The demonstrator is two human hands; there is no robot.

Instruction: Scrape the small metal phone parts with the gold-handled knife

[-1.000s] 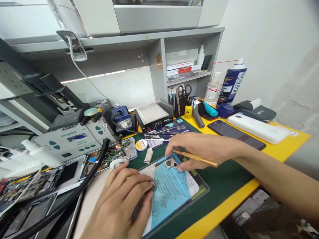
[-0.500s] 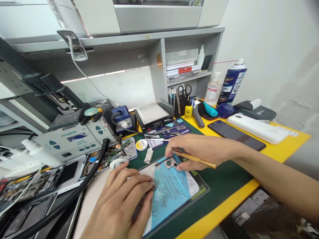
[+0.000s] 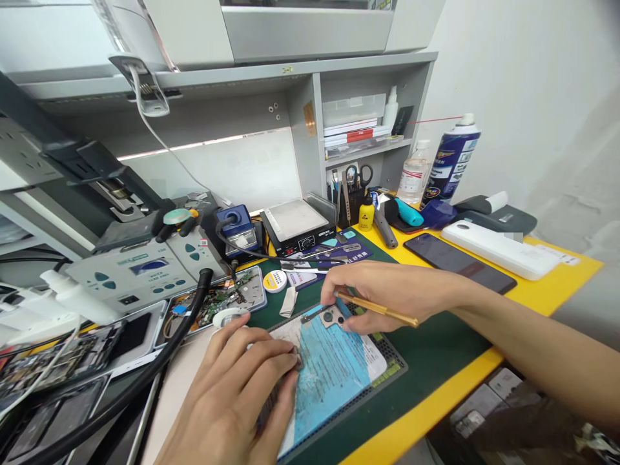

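Observation:
My right hand (image 3: 372, 300), fingers closed, grips a slim gold-handled tool (image 3: 382, 308); its working end is hidden behind the fingers. Just beneath the thumb and fingertips lies a small metal plate with round lens openings (image 3: 330, 316), beside a thin dark strip (image 3: 312, 315). Both rest on a worn blue-and-white sheet (image 3: 334, 368). On the near left of that sheet my left hand (image 3: 242, 381) is curled, thumb and fingers drawn together around a small greyish piece (image 3: 296, 357) that is mostly covered.
The sheet lies over a dark perforated mat (image 3: 400, 365). A tray of circuit parts (image 3: 252, 290) and a thick black hose (image 3: 169, 361) are at left. Behind stand a heating plate (image 3: 298, 226) and a yellow bottle (image 3: 367, 213). A dark phone (image 3: 458, 261) lies right.

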